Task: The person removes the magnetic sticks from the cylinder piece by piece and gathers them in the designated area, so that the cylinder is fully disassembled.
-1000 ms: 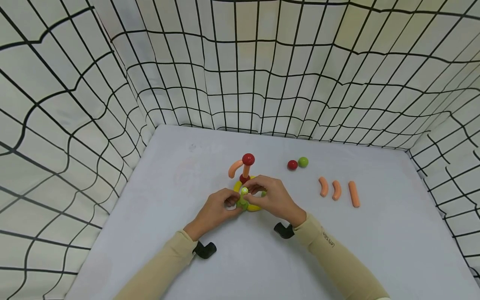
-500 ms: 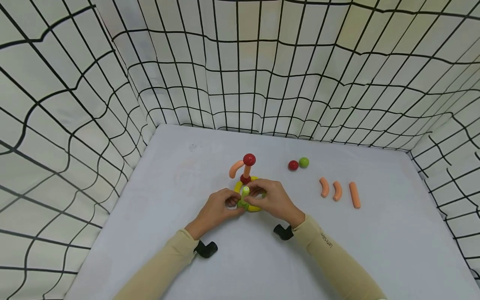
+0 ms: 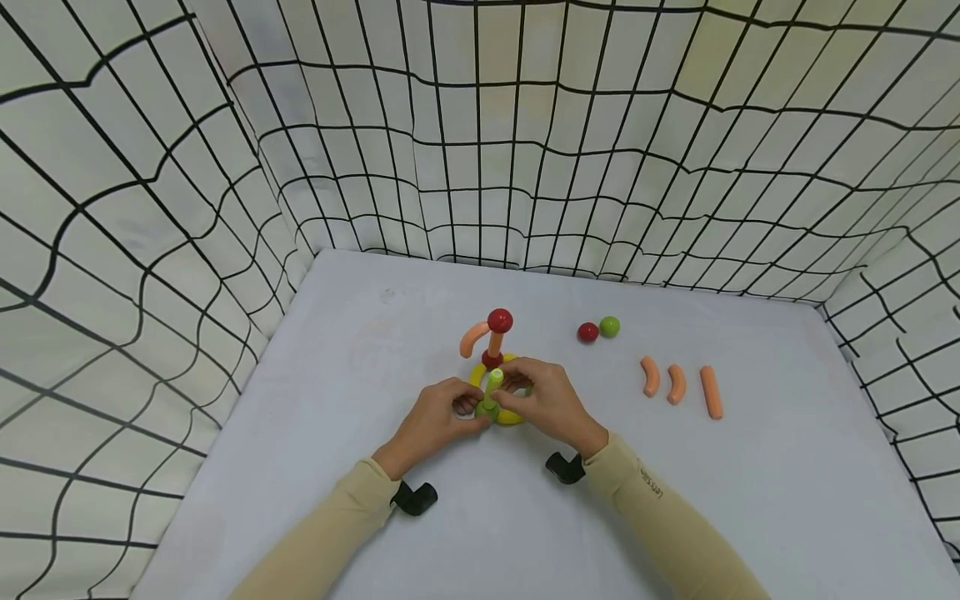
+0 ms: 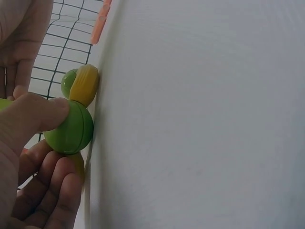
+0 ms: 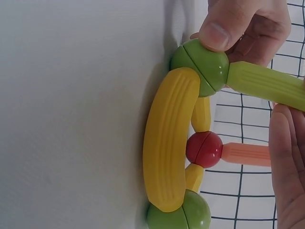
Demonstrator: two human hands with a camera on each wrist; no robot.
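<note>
With thumb and fingers, my left hand [image 3: 438, 412] grips a green ball [image 4: 71, 129] at the near side of a ring on the table. A light green stick [image 5: 267, 83] rises from that ball. My right hand [image 3: 547, 396] has its thumb and fingertips around the stick's upper part. Curved yellow pieces [image 5: 167, 138] join the ring's balls, including another green ball [image 5: 178, 214] and a red ball [image 5: 204, 149]. From the red ball stands a peach stick [image 5: 248, 153], topped by a second red ball [image 3: 500, 320] with a curved peach piece [image 3: 472, 339] sticking out leftward.
Right of the ring lie a loose red ball [image 3: 588, 332] and a loose green ball [image 3: 610, 326]. Further right are two short curved peach pieces [image 3: 677, 384] and a straight peach stick [image 3: 712, 392]. Black-lined netting [image 3: 525, 167] walls the white table [image 3: 360, 333] at back and sides.
The light green stick's top has shifted slightly right and away from me, so more of its length shows. Both hands stay nearly where they were.
</note>
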